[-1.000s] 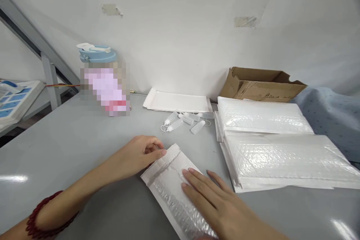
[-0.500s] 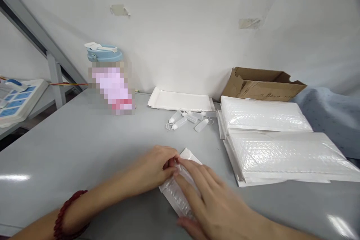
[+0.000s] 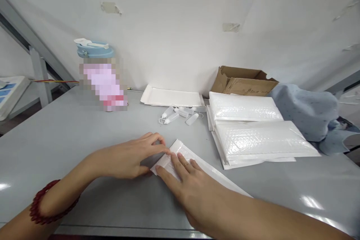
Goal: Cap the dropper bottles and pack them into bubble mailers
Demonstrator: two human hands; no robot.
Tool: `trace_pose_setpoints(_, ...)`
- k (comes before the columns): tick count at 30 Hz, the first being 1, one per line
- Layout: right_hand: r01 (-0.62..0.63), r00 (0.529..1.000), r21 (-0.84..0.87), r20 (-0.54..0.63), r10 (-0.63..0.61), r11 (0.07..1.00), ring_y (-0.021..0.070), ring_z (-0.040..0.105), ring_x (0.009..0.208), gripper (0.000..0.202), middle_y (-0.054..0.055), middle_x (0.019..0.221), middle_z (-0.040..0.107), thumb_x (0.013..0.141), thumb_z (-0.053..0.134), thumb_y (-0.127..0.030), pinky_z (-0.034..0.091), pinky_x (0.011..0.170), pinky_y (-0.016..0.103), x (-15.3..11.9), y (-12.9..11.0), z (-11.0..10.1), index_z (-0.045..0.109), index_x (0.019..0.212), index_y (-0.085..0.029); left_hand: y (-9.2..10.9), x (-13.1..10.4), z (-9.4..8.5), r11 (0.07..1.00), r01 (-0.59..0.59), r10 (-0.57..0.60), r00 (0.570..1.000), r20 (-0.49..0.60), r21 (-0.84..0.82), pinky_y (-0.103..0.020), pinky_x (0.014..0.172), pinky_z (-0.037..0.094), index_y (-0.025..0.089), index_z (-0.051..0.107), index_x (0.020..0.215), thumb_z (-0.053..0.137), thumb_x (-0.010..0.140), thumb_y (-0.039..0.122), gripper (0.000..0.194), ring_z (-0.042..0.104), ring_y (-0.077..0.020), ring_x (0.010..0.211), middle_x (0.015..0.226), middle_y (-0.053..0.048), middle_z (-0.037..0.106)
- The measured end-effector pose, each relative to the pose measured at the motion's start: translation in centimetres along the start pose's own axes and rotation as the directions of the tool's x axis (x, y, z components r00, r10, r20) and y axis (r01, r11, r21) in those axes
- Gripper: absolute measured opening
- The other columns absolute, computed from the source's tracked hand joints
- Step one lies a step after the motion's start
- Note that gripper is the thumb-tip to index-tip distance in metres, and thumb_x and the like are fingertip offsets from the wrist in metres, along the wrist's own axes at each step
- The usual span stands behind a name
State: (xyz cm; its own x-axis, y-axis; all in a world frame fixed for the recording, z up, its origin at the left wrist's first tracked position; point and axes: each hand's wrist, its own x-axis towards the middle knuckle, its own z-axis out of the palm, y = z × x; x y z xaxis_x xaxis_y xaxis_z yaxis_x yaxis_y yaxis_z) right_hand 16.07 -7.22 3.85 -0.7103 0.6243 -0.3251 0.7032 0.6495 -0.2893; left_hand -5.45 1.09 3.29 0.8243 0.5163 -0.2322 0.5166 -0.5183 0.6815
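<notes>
A white bubble mailer (image 3: 216, 172) lies slanted on the grey table, partly under my right hand (image 3: 194, 185), whose fingers are spread flat on its near-left end. My left hand (image 3: 137, 155) is at that same end, its fingers apart and its fingertips touching the mailer's edge. Beyond my hands, several small translucent squeeze bottles (image 3: 171, 118) lie in a loose group. Behind them rests a flat white mailer (image 3: 171, 97). To the right are two stacks of white bubble mailers, a front stack (image 3: 261, 140) and a back stack (image 3: 244, 107).
An open cardboard box (image 3: 244, 85) stands behind the stacks, with light blue cloth (image 3: 306, 112) to its right. At the back left is a blue-lidded container (image 3: 95, 50), blurred below. The table (image 3: 70, 131) meets a white wall.
My right hand now lies flatter on the mailer, and my left hand has opened and shifted left. More of the mailer's length shows. The view has turned slightly right.
</notes>
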Motion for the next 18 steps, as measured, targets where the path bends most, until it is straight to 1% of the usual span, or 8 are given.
trace_pose_setpoints(2, 0.025, 0.999, 0.122, -0.037, -0.021, 0.992, 0.0367, 0.043, 0.129, 0.084, 0.027, 0.146, 0.035, 0.072, 0.052, 0.0, 0.046, 0.096, 0.048, -0.5, 0.6, -1.4, 0.019, 0.148, -0.013, -0.1, 0.7, 0.3, 1.0, -0.01, 0.01, 0.999, -0.039, 0.003, -0.026, 0.09, 0.041, 0.035, 0.057, 0.122, 0.052, 0.079, 0.01, 0.05, 0.049, -0.0222, 0.11, 0.125, -0.002, 0.05)
trace_pose_setpoints(5, 0.071, 0.989, 0.308, -0.143, -0.028, 0.949, 0.0204, 0.065, 0.103, 0.081, 0.008, 0.128, 0.06, 0.076, 0.038, 0.001, 0.055, 0.079, 0.03, -1.6, 1.7, -2.9, 0.016, 0.15, -0.024, 0.2, 1.9, 0.8, 0.996, -0.036, 0.029, 0.996, -0.08, -0.084, -0.024, 0.084, 0.041, 0.027, 0.065, 0.106, 0.047, 0.083, 0.01, 0.034, 0.051, -0.0199, 0.105, 0.122, -0.003, 0.053)
trace_pose_setpoints(8, 0.02, 0.985, 0.358, -0.167, 0.044, 0.933, 0.0182, 0.069, 0.09, 0.073, 0.001, 0.113, 0.069, 0.082, 0.039, -0.005, 0.056, 0.069, 0.027, -3.5, 3.0, -3.8, 0.02, 0.148, -0.03, 1.0, 2.8, 1.3, 0.972, -0.064, 0.034, 0.99, -0.136, -0.225, -0.023, 0.073, 0.041, 0.019, 0.064, 0.092, 0.048, 0.09, 0.025, 0.018, 0.054, -0.017, 0.085, 0.098, -0.003, 0.061)
trace_pose_setpoints(10, -0.024, 0.967, 0.346, -0.23, 0.11, 0.938, 0.0198, 0.066, 0.103, 0.062, 0.001, 0.122, 0.065, 0.088, 0.045, -0.015, 0.056, 0.078, 0.029, -5.7, 4.1, -4.0, 0.029, 0.145, -0.031, 1.7, 3.2, 1.5, 0.959, -0.049, -0.002, 0.984, -0.18, -0.28, -0.023, 0.063, 0.038, 0.017, 0.061, 0.082, 0.047, 0.092, 0.037, 0.027, 0.051, -0.0145, 0.071, 0.078, 0.0, 0.058)
trace_pose_setpoints(11, -0.063, 0.944, 0.328, -0.286, 0.163, 0.942, 0.0199, 0.067, 0.102, 0.054, 0.0, 0.122, 0.065, 0.091, 0.048, -0.024, 0.057, 0.077, 0.029, -7.2, 4.9, -4.0, 0.034, 0.142, -0.032, 2.1, 3.4, 1.5, 0.954, -0.03, -0.03, 0.98, -0.195, -0.299, -0.022, 0.059, 0.035, 0.016, 0.059, 0.075, 0.047, 0.092, 0.04, 0.031, 0.048, -0.013, 0.065, 0.07, 0.001, 0.054)
trace_pose_setpoints(14, -0.169, 0.903, 0.17, -0.369, 0.221, 0.971, 0.0203, 0.072, 0.083, 0.045, -0.004, 0.101, 0.073, 0.087, 0.056, -0.046, 0.059, 0.06, 0.027, -12.8, 8.2, -4.0, 0.048, 0.131, -0.042, 3.4, 4.2, 1.4, 0.92, 0.0, -0.102, 0.966, -0.239, -0.393, -0.021, 0.053, 0.031, 0.016, 0.049, 0.061, 0.051, 0.089, 0.042, 0.038, 0.044, -0.0102, 0.056, 0.059, 0.004, 0.046)
trace_pose_setpoints(15, -0.216, 0.878, 0.096, -0.416, 0.236, 0.972, 0.0218, 0.072, 0.082, 0.045, -0.003, 0.097, 0.074, 0.087, 0.056, -0.049, 0.059, 0.059, 0.029, -14.8, 9.5, -4.0, 0.049, 0.13, -0.043, 3.9, 4.7, 1.4, 0.89, -0.008, -0.119, 0.961, -0.251, -0.456, -0.021, 0.054, 0.033, 0.016, 0.048, 0.06, 0.053, 0.088, 0.041, 0.037, 0.045, -0.0099, 0.056, 0.057, 0.004, 0.047)
trace_pose_setpoints(18, -0.411, 0.687, -0.015, -0.663, 0.298, 0.912, 0.0286, 0.067, 0.098, 0.043, 0.005, 0.105, 0.071, 0.092, 0.042, -0.051, 0.057, 0.075, 0.039, -19.5, 13.4, -4.7, 0.052, 0.132, -0.035, 5.4, 6.7, 1.6, 0.746, -0.058, -0.163, 0.95, -0.265, -0.664, -0.021, 0.054, 0.038, 0.016, 0.05, 0.062, 0.057, 0.087, 0.038, 0.034, 0.049, -0.0091, 0.052, 0.054, 0.004, 0.052)
